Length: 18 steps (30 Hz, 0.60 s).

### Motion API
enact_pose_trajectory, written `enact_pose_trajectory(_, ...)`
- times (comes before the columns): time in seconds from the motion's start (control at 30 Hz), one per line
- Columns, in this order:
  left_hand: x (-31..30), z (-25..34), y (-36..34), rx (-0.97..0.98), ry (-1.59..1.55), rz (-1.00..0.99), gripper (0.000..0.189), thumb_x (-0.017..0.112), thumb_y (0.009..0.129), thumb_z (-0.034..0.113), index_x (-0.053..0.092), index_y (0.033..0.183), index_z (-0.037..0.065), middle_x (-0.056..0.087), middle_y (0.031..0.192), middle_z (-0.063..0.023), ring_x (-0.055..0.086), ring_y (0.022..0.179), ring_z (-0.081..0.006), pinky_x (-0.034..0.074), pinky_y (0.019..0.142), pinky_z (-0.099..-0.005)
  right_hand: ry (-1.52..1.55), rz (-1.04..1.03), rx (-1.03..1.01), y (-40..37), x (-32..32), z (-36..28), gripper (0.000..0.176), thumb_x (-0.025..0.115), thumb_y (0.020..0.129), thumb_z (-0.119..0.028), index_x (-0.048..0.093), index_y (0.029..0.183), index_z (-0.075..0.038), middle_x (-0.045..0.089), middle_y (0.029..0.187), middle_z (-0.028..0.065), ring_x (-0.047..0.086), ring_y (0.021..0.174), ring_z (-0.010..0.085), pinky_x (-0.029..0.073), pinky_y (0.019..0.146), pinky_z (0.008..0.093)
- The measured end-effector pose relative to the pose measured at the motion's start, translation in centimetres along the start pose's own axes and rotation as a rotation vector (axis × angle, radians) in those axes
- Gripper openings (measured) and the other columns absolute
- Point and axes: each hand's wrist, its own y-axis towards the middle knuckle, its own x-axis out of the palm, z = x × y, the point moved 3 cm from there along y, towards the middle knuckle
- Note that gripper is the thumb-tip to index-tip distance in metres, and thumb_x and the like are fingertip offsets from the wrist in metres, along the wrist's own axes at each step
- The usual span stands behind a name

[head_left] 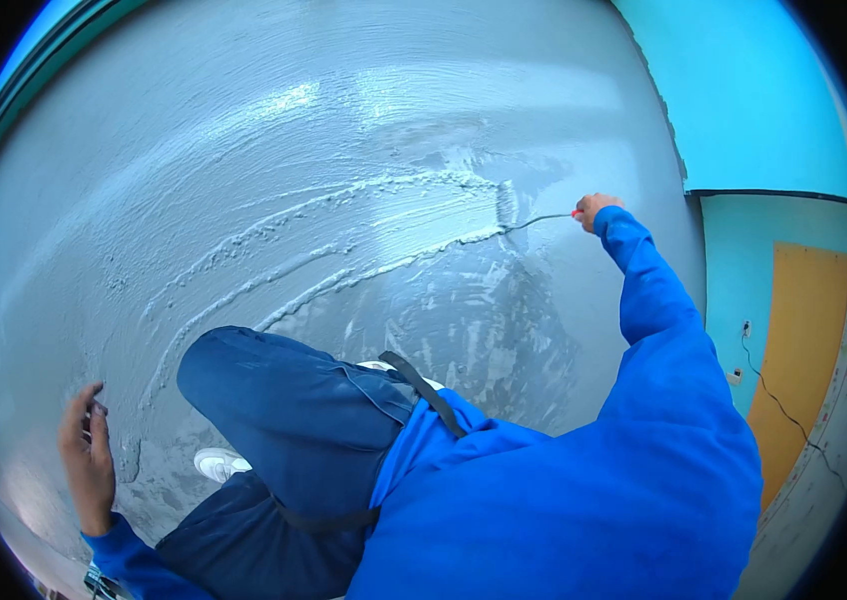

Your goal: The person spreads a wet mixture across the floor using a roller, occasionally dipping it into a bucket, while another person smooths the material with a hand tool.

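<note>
Red-handled tool [541,219] reaches onto the grey coating [284,225] from your right hand [599,209], its fingers closed round the grip, your arm stretched out ahead. Your left hand [89,460] is raised, fingers loosely parted. The tool's far end blurs into the coating; the bottom edge cuts off your left sleeve [139,562].

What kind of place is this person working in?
Probably a room being built or redone. Thick, wet-looking grey coating lies in ridges across the floor, the right hand holds a spreading tool, and a loose cord hangs by the blue-green wall.
</note>
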Motion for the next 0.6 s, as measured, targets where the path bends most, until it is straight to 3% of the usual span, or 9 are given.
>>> enact_pose_trajectory(0.13, -1.4, 2.8, 4.1, 0.168, 0.109, 0.024, 0.024, 0.052, 0.091, 0.009, 0.059, 0.113, 0.004, 0.057, 0.089, -0.0073, 0.051, 0.079, -0.014, 0.041, 0.072, -0.0267, -0.113, 0.108, 0.045, -1.9, -1.8, 0.1, 0.021, 0.061, 0.083, -0.032, 0.069, 0.095, -0.018, 0.068, 0.09, 0.0096, 0.065, 0.086, 0.0278, 0.052, 0.073, 0.0409)
enact_pose_trajectory(0.33, -1.1, 5.0, 16.3, 0.454, 0.097, 0.191, 0.028, 0.052, 0.09, 0.015, 0.059, 0.116, 0.005, 0.051, 0.081, -0.0027, 0.039, 0.061, -0.0104, 0.038, 0.054, -0.0261, 0.115, 0.233, -0.072, -9.3, -4.1, -5.3, 0.021, 0.067, 0.079, -0.031, 0.068, 0.09, -0.014, 0.068, 0.087, 0.0095, 0.065, 0.084, 0.03, 0.052, 0.071, 0.0406)
enact_pose_trajectory(0.37, -1.0, 6.0, 18.4, 0.455, 0.052, 0.197, 0.03, 0.052, 0.091, 0.019, 0.059, 0.117, 0.006, 0.056, 0.085, -0.0051, 0.046, 0.065, -0.0108, 0.043, 0.055, -0.0258, 0.168, 0.244, -0.07, -10.2, -4.1, -6.6, 0.024, 0.069, 0.076, -0.034, 0.068, 0.09, -0.014, 0.068, 0.087, 0.0087, 0.065, 0.084, 0.0294, 0.052, 0.071, 0.04)
enact_pose_trajectory(0.43, -0.6, 7.4, 22.9, 0.638, -0.05, 0.342, 0.033, 0.053, 0.091, 0.023, 0.058, 0.121, 0.009, 0.061, 0.092, -0.0079, 0.054, 0.07, -0.0125, 0.048, 0.057, -0.0256, 0.257, 0.231, -0.049, -11.2, -4.0, -8.9, 0.031, 0.073, 0.071, -0.038, 0.068, 0.09, -0.014, 0.068, 0.085, 0.0082, 0.064, 0.084, 0.0283, 0.051, 0.072, 0.039)
enact_pose_trajectory(0.6, -1.4, 13.1, 25.6, 0.793, -0.312, 0.374, 0.038, 0.053, 0.091, 0.032, 0.056, 0.125, 0.015, 0.062, 0.1, -0.0085, 0.058, 0.076, -0.0132, 0.05, 0.059, -0.0262, 0.5, 0.256, -0.097, -12.4, -2.5, -11.9, 0.042, 0.081, 0.062, -0.037, 0.068, 0.089, -0.008, 0.067, 0.083, 0.0105, 0.065, 0.082, 0.026, 0.051, 0.073, 0.0374)
